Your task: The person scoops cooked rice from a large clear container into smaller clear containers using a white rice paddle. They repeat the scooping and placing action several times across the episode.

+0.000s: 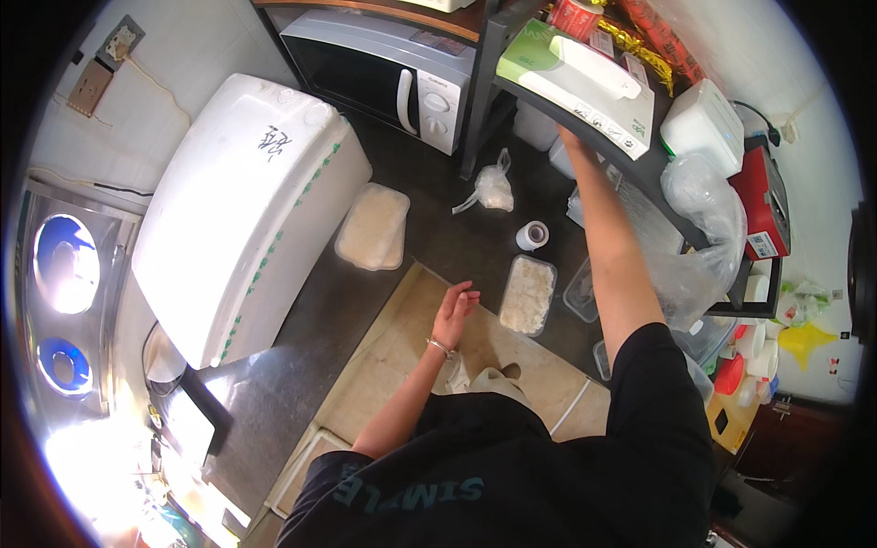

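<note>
My left hand (458,312), with a bracelet at its wrist, hovers empty near the counter's front edge, fingers loosely apart. To its right, a clear plastic container (527,294) of white, rice-like food lies uncovered on the dark counter (438,233). My right forearm (603,219) reaches forward under the black shelf (658,185); the shelf hides that hand, so what it touches is not visible. Clear plastic containers (582,291) sit beside and below this arm. A white roll (532,235) stands behind the rice container, and a knotted plastic bag (495,188) lies farther back.
A lidded container (373,226) with pale contents sits beside a large white foam box (240,205) at left. At the back stands a microwave oven (384,82). The shelf holds a glove box (575,89), a white device (706,127), a red box (760,202) and plastic bags (706,219).
</note>
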The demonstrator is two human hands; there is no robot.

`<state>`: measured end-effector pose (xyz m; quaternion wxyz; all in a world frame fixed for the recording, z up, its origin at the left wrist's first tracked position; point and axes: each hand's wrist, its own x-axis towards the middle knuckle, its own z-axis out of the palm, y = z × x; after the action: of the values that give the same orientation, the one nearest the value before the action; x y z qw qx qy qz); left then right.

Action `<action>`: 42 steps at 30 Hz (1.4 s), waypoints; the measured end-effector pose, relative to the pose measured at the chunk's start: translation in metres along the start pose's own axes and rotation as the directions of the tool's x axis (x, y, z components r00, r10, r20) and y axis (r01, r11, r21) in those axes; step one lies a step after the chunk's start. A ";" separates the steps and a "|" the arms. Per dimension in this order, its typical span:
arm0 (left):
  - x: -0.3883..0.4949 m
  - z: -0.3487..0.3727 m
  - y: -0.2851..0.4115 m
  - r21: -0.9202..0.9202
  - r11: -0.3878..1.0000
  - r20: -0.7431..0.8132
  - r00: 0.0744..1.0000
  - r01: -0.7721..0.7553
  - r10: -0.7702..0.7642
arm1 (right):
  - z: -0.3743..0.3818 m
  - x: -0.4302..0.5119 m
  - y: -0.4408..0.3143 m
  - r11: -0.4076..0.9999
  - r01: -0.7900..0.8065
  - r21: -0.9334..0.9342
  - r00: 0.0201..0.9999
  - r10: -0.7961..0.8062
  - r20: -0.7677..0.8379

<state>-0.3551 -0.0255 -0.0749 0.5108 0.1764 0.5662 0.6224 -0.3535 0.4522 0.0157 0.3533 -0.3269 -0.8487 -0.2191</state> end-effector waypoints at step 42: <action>-0.005 0.074 0.021 0.633 0.722 0.197 0.960 -0.281 0.201 | -0.310 -0.337 -0.102 -0.374 -0.810 0.451 0.230 0.505 0.832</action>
<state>-0.3031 0.0128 -0.0324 0.3625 0.4511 0.6899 0.4349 -0.1038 0.0599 -0.0466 0.3949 -0.5212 -0.4344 0.6195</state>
